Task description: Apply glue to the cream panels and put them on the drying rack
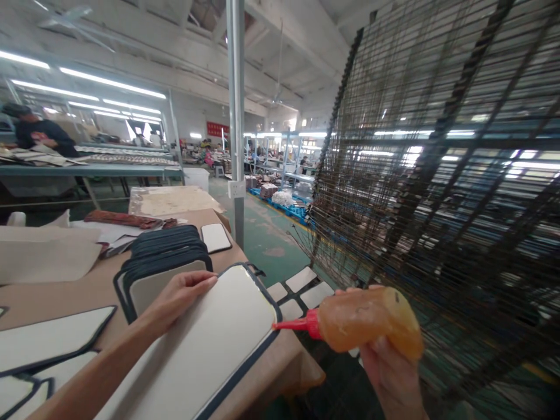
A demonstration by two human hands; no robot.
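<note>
My left hand (190,291) is closed on the upper left edge of a white panel with a dark border (219,338), tilted above the table. Fingers of my right hand (387,361) wrap round a squeeze bottle (363,321) of amber liquid, held on its side. Its red nozzle (293,325) points left, the tip at the panel's right edge near the rounded corner. A thin yellowish line shows along the border there. Behind my left hand leans a stack of dark-edged panels (168,251). The lower part of the panel runs out of view.
More bordered panels (52,338) lie on the brown-covered table (223,262) at left, and a small one (215,238) at the far edge. A tall wire rack (415,146) stands close on the right. A metal post (237,116) rises beyond the table. Another person (41,131) is at the far left.
</note>
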